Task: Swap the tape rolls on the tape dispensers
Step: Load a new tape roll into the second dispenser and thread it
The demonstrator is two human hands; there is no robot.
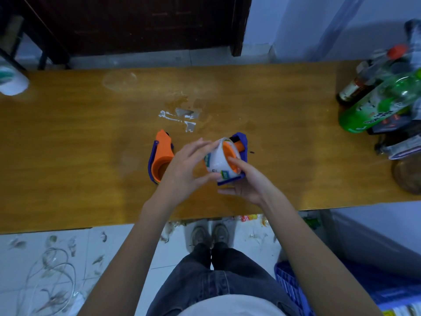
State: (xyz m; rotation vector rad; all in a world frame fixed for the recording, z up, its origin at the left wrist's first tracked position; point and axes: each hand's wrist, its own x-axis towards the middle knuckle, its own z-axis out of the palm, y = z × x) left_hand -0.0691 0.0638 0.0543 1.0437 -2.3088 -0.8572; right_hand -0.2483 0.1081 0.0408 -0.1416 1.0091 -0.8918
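Note:
Two orange-and-blue tape dispensers are on the wooden table (68, 137). The left dispenser (160, 153) lies alone with its orange hub bare, no roll on it. The right dispenser (240, 151) carries a clear tape roll (217, 163) with a white core around its orange hub. My left hand (186, 169) grips the roll's left side, fingers spread over its top and bottom. My right hand (243, 181) holds the right dispenser from below and the near side, thumb pressed on the orange hub.
Bottles, one green (378, 106), and clutter crowd the table's right end. A white roll (12, 80) sits at the far left edge. Torn tape residue (182, 117) marks the table's middle. A blue crate (293, 290) stands on the floor at lower right.

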